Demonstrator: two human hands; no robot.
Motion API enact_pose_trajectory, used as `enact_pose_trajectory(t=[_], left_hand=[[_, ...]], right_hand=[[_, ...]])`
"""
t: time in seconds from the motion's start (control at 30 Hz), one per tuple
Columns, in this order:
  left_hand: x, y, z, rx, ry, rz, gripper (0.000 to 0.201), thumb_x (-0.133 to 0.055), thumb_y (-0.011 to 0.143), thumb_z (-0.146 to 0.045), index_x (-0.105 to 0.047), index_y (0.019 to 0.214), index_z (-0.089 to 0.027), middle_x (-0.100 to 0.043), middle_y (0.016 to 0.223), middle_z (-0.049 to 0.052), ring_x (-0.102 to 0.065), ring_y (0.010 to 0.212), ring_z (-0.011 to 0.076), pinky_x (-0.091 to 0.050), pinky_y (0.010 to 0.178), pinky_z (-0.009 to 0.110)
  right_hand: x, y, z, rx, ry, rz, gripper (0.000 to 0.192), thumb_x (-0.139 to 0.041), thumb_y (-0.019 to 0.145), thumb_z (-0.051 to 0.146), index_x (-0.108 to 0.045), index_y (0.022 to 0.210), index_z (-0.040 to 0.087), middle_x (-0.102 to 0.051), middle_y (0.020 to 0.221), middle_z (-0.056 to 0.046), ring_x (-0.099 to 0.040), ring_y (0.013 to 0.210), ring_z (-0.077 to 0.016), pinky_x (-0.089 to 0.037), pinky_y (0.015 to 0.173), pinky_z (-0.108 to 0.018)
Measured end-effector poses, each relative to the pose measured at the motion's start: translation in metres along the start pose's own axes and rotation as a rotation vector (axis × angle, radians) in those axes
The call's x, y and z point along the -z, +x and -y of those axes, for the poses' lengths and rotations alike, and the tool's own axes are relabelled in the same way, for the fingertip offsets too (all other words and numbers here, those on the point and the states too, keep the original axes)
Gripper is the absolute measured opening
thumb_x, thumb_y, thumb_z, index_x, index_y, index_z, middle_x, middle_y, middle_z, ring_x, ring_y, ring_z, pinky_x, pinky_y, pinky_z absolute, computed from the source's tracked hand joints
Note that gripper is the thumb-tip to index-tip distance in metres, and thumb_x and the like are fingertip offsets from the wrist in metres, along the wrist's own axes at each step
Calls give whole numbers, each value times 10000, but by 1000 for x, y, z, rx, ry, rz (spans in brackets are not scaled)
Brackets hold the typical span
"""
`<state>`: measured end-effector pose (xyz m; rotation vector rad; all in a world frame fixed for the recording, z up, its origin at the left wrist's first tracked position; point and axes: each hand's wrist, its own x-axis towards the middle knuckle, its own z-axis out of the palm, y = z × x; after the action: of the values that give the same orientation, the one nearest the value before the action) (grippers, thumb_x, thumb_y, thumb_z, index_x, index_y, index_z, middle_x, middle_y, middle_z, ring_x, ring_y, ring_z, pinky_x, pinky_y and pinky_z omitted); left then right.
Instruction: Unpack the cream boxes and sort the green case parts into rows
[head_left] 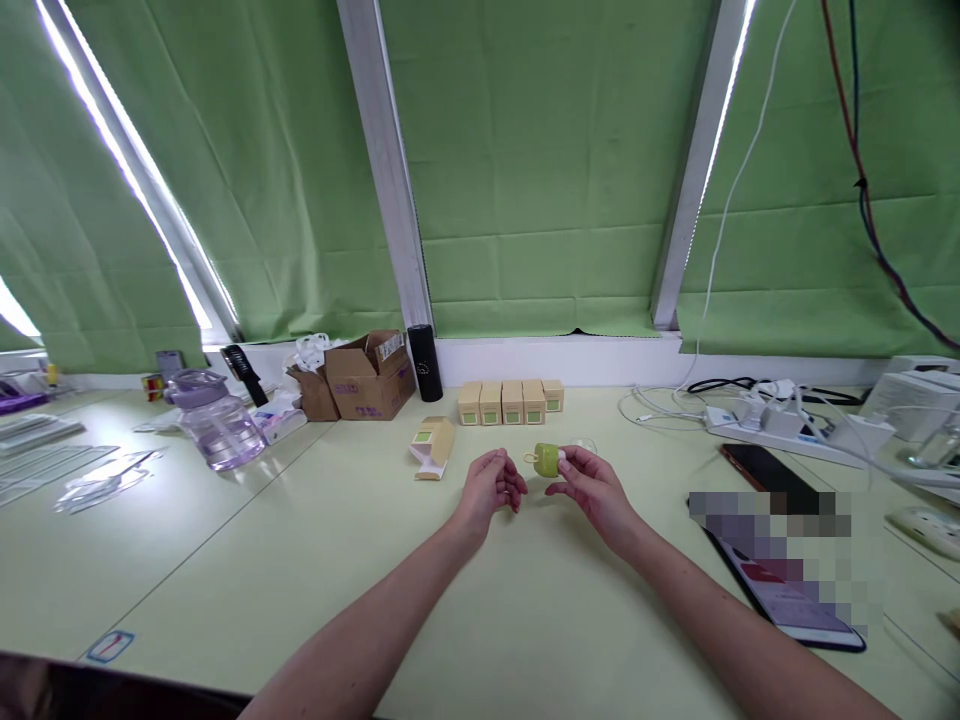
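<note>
My right hand (592,490) holds a small green rounded case (547,459) with a loop at its left side, pinched at the fingertips above the pale green table (315,560). A bit of clear wrapping shows by the same fingers. My left hand (491,485) hovers just left of it, fingers curled loosely with nothing in them, a short gap from the case. An opened small beige box (433,447) lies on its side to the left of my hands. Behind them stands a row of several small beige boxes (511,401) with green labels.
Brown cardboard boxes (360,378) and a black cylinder (424,362) stand at the back. A purple water jug (214,420) and clear bags (105,480) lie left. Right are a power strip with white cables (780,420), a dark phone (769,470) and a tablet (795,600).
</note>
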<state>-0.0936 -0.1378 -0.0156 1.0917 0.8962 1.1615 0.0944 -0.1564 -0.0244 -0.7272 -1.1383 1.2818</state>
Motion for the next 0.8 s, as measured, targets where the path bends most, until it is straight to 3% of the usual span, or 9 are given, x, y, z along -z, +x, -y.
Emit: enact_pose_trajectory(t=[0.17, 0.4, 0.6, 0.8], left_hand=[[1, 1, 1, -13, 35, -27, 449, -684, 824, -605, -529, 748, -190, -668, 620, 45, -560, 465, 125, -455, 472, 250], [-2, -2, -2, -104, 89, -69, 407, -712, 820, -560, -553, 807, -186, -684, 713, 50, -585, 548, 131, -501, 520, 267], [-7, -4, -5, -309, 201, -102, 346, -726, 848, -488, -601, 920, -174, -685, 792, 49, -614, 641, 138, -555, 629, 295], [-11, -12, -4, -414, 346, -86, 291, -701, 896, -396, -638, 1085, -185, -716, 1018, 102, -682, 905, 190, -583, 783, 314]], right_hand=[[1, 2, 3, -127, 184, -6, 412, -891, 698, 524, -736, 893, 196, -744, 1005, -80, -715, 949, -269, -573, 753, -385], [0, 2, 7, -106, 172, -64, 437, -923, 655, 507, -712, 866, 188, -757, 1005, -74, -743, 948, -287, -607, 789, -419], [1, 3, -1, 52, -55, -106, 471, -864, 741, 515, -656, 1023, 200, -774, 1042, -91, -747, 960, -267, -603, 937, -504], [1, -2, -6, 259, -488, -88, 344, -709, 902, 437, -637, 1167, 229, -730, 1180, -102, -709, 1065, -257, -605, 947, -469]])
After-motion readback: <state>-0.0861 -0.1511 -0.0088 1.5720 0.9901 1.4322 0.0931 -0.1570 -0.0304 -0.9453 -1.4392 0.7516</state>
